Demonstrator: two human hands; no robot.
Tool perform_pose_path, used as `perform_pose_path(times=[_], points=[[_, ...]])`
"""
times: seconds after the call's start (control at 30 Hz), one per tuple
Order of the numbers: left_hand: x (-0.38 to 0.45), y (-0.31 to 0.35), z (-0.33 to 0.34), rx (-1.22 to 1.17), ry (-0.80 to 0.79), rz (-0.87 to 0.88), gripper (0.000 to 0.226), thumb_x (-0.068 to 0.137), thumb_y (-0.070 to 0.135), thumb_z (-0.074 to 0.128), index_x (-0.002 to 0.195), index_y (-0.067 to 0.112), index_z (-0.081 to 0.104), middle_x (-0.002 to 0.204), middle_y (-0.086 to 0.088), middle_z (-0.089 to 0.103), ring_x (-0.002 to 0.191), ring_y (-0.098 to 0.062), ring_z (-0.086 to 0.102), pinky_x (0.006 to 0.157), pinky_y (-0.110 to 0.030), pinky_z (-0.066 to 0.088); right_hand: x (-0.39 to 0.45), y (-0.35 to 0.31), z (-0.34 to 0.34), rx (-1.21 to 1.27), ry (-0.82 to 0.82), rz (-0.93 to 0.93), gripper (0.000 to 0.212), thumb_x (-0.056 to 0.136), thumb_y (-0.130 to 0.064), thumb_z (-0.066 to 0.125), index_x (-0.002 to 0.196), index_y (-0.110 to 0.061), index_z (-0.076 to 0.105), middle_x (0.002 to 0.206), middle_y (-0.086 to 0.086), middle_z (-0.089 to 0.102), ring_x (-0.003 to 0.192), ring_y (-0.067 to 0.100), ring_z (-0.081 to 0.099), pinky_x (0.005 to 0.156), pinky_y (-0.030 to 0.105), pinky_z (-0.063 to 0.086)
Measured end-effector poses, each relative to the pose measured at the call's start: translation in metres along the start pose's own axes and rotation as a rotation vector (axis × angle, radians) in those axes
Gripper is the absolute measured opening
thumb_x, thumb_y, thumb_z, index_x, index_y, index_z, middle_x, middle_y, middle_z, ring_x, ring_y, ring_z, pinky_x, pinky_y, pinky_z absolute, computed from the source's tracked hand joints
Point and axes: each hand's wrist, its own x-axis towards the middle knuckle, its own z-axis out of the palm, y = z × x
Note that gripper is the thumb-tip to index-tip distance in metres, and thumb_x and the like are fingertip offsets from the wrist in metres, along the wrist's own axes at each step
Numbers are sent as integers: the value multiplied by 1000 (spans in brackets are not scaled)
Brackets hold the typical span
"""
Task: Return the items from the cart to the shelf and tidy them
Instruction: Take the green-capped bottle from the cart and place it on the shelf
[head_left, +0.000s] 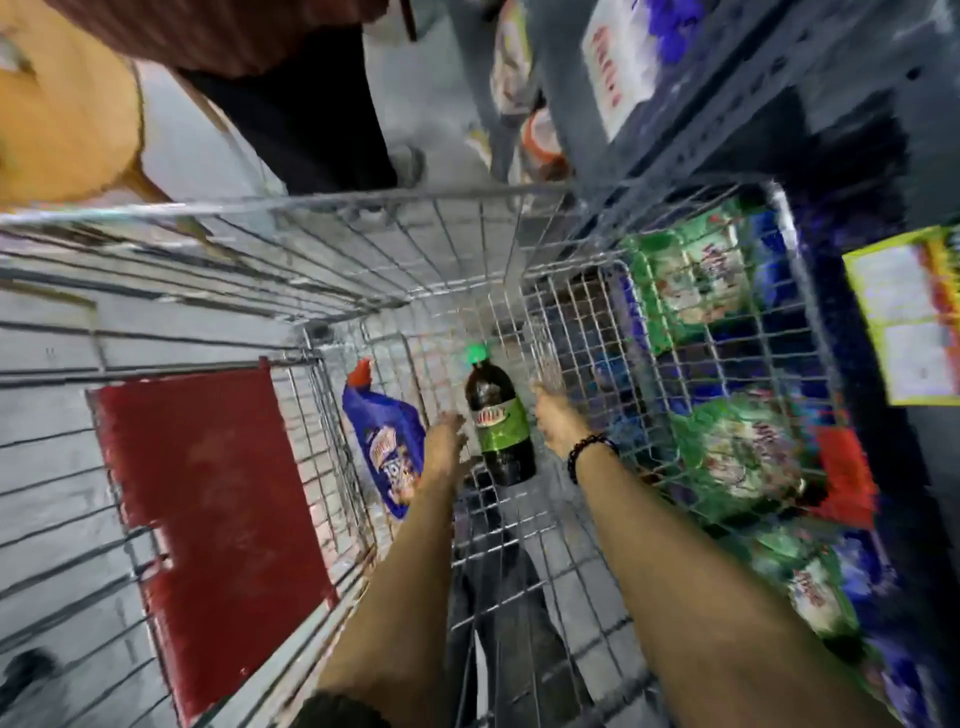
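Inside the wire cart (395, 249) lies a dark soda bottle (500, 423) with a green label and green cap. To its left rests a blue bottle (383, 439) with a red cap. My left hand (448, 441) reaches down between the two bottles, fingers apart, close to the soda bottle's left side. My right hand (558, 421), with a black bead bracelet at the wrist, is just right of the soda bottle, fingers spread. Neither hand grips anything. The picture is blurred by motion.
A red flap (218, 514) covers the cart's child seat at left. The dark shelf (810, 93) stands to the right, with green and blue packets (691, 275) seen through the cart's side. Another person (291, 93) stands beyond the cart's far end.
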Motion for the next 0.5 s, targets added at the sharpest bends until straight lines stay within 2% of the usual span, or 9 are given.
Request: perform_pose_path(times=[0.07, 0.13, 0.17, 0.27, 0.3, 0.4, 0.5], points=[[8, -4, 8, -34, 11, -32, 26, 96, 30, 33, 92, 17, 54, 83, 2, 63, 79, -12, 59, 69, -29, 46, 10, 4, 5, 4, -27, 1, 53, 96, -44, 34, 137, -12, 41, 144, 14, 44, 124, 26, 47, 109, 42, 34], [12, -6, 13, -53, 36, -29, 31, 97, 31, 32, 81, 17, 56, 77, 2, 59, 72, -15, 54, 65, -28, 43, 17, 7, 9, -24, -34, -6, 54, 95, -45, 36, 135, -9, 44, 143, 15, 46, 128, 30, 46, 110, 44, 35], [13, -7, 15, -61, 32, -23, 32, 97, 32, 32, 81, 17, 56, 79, 2, 57, 72, -15, 52, 68, -28, 42, 20, 8, 10, -39, -34, -15, 54, 95, -45, 37, 133, -8, 47, 140, 16, 48, 126, 31, 48, 109, 46, 36], [13, -8, 16, -17, -24, -11, 34, 96, 36, 32, 100, 13, 57, 94, -4, 60, 87, -20, 55, 89, -40, 43, 21, 11, 9, -45, -64, -51, 50, 95, -46, 37, 120, -8, 56, 128, 17, 59, 117, 31, 55, 103, 50, 41], [12, -7, 15, 1, -33, -11, 34, 95, 36, 33, 104, 13, 56, 97, -5, 60, 91, -20, 56, 92, -43, 43, 20, 12, 8, -50, -79, -56, 49, 94, -47, 37, 118, -8, 57, 126, 16, 59, 116, 31, 56, 101, 49, 42], [-1, 1, 10, 46, -64, -4, 27, 93, 33, 41, 100, 15, 59, 97, -3, 61, 89, -18, 56, 85, -42, 44, 9, 13, 1, -33, -141, -44, 48, 91, -50, 41, 117, -12, 56, 128, 13, 58, 115, 30, 55, 100, 49, 43], [-24, 11, 3, 100, -107, 56, 34, 89, 29, 48, 114, 8, 58, 102, -4, 61, 97, -21, 56, 76, -37, 47, -14, 10, -8, 70, -192, -24, 41, 89, -49, 48, 112, -16, 57, 132, 9, 55, 103, 24, 54, 93, 46, 44]])
